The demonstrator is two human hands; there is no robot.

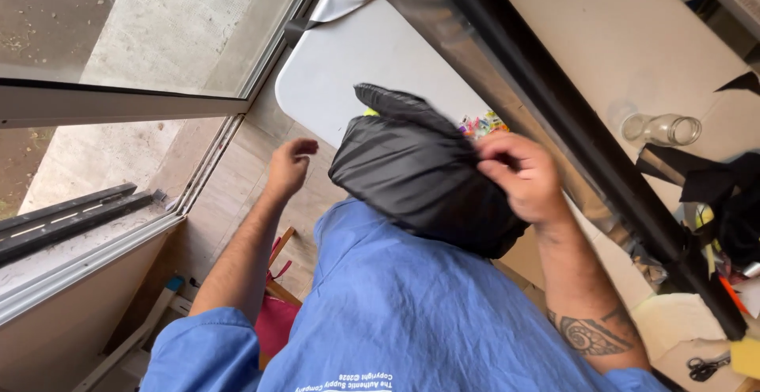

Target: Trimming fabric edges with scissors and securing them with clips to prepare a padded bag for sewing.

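My right hand (518,174) pinches the edge of a crumpled black plastic bag (416,170), which bulges against my blue shirt at the edge of a white table (348,59). My left hand (289,166) hangs to the left of the bag, over the tiled floor. Its fingers are loosely curled, it holds nothing and it is a little apart from the bag. A small heap of colourful bits (483,125) lies on the table just behind the bag, partly hidden by it.
A long black roll of shiny film (554,99) runs diagonally across the table. A clear glass jar (661,129) lies on its side beyond it, near black scraps (712,182) and scissors (704,367). A red folding seat (273,317) stands below, and a sliding glass door (119,99) is on the left.
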